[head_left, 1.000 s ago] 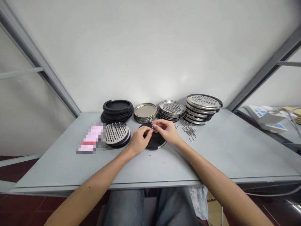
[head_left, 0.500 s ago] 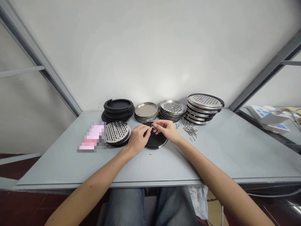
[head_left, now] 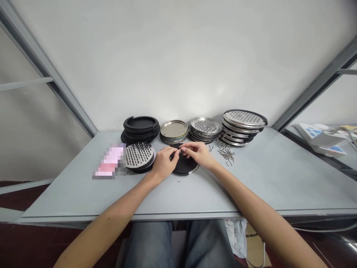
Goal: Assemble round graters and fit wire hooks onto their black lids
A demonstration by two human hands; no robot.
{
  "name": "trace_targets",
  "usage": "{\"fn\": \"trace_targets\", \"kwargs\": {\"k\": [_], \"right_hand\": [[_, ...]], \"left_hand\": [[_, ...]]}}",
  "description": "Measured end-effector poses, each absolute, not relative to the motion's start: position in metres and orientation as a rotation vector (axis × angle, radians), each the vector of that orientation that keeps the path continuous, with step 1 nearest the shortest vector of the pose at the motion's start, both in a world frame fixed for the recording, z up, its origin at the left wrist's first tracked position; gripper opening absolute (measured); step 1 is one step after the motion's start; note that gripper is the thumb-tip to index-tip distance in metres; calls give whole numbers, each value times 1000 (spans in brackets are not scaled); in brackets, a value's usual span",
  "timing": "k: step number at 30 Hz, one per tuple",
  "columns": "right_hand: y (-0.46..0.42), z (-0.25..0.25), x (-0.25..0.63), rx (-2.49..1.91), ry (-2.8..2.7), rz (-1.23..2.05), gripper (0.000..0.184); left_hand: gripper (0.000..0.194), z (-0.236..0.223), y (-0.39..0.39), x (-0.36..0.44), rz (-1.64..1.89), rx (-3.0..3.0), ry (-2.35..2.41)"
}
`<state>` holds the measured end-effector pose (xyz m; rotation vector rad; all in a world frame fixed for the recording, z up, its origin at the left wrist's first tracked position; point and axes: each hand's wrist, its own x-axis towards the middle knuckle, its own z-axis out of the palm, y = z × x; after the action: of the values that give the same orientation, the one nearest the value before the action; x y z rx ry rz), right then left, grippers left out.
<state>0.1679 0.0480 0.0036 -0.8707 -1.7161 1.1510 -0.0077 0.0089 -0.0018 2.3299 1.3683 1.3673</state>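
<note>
A small wire clip is pinched narrowly in the right hand; the left hand curls just beside it, its hold unclear, above a black round disc.

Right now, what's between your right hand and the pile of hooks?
In the head view, a small loose hook lies on the grey table between the right hand and the pile of hooks.

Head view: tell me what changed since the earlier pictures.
The left hand has moved in toward the right hand, their fingertips now meeting on the clip above the black disc. The view has shifted slightly. The stacks and hooks stayed as they were.
</note>
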Motion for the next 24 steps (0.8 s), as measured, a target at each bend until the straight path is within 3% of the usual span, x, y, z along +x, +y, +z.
{"fn": "trace_targets", "kwargs": {"k": [9, 18, 24], "right_hand": [[49, 1, 170, -886, -1789, 990, 32], [45, 10, 170, -824, -1664, 1189, 28], [40, 13, 167, -771, -1709, 1263, 25]], "left_hand": [[17, 2, 9, -8, 1411, 2267, 1372], [41, 13, 17, -11, 969, 1139, 842], [25, 17, 13, -12, 758, 946, 725]]}}
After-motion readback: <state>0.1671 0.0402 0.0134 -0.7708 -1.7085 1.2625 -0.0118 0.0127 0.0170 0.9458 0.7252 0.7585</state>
